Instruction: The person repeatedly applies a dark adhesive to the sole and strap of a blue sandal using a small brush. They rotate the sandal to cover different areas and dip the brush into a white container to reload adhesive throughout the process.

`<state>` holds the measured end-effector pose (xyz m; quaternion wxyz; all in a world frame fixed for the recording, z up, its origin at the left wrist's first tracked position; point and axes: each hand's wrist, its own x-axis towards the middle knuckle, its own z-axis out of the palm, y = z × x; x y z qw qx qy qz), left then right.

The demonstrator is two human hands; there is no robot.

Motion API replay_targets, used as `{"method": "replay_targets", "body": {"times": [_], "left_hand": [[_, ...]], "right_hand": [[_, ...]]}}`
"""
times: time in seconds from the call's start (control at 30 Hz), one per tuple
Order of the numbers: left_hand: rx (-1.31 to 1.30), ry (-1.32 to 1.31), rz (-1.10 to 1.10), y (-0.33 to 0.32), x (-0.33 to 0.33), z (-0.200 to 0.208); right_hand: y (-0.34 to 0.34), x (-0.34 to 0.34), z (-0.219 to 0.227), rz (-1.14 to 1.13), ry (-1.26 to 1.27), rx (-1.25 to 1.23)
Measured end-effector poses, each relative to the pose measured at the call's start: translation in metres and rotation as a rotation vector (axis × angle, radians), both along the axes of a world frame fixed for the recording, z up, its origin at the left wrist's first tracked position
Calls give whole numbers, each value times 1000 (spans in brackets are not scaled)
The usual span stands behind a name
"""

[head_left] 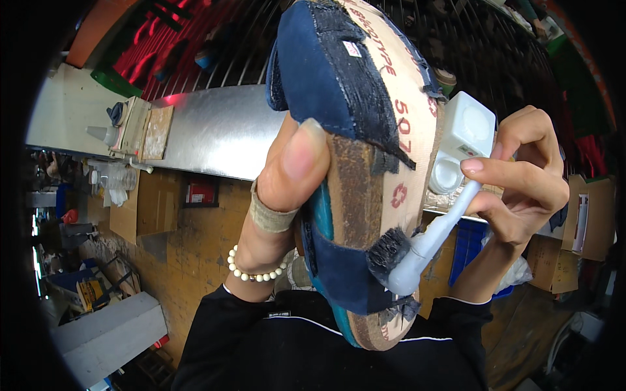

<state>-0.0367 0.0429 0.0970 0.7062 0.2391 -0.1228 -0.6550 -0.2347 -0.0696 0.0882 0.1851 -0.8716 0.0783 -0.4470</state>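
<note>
A blue sandal (pixel 349 267) is held up close, its underside turned toward me. Dark blue straps wrap over the edge of its brown cork footbed, and their frayed ends lie on the pale printed sole. My left hand (pixel 293 166) grips it from the left side, thumb pressed on the strap and cork edge. In my right hand (pixel 521 176) is a brush (pixel 433 241) with a pale handle, pinched between thumb and fingers. Its black bristles touch the lower strap where it folds onto the sole. The fingers behind the sandal are hidden.
Behind the sandal stand a white square bottle (pixel 468 124) and a round white cap or jar (pixel 447 174). A metal-topped bench (pixel 215 127) runs across the back, beside a dark slatted rack. Cardboard boxes (pixel 147 208) and a blue crate (pixel 466 247) sit lower down.
</note>
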Motion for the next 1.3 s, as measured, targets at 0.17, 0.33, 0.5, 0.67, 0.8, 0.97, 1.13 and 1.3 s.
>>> {"method": "replay_targets", "body": {"times": [0.17, 0.33, 0.5, 0.67, 0.8, 0.97, 1.13, 1.3], "left_hand": [[77, -99, 5, 0, 2, 11], [161, -199, 17, 1, 4, 19], [203, -256, 53, 4, 3, 24], [-74, -281, 163, 16, -2, -26], [-103, -508, 100, 15, 8, -37], [-127, -536, 246, 10, 17, -48], [-130, -746, 781, 1, 45, -82], [-376, -1097, 1180, 4, 70, -94]], "right_hand": [[1, -5, 1, 16, 9, -14], [1, -4, -4, 40, 10, 14], [2, -4, -4, 84, 8, 26], [-1, -7, -2, 171, 24, 8], [5, 1, 2, -127, -14, 172], [7, 3, -6, -202, 52, 176], [29, -12, -10, -239, 49, 186], [50, -10, -8, -377, 69, 171]]}}
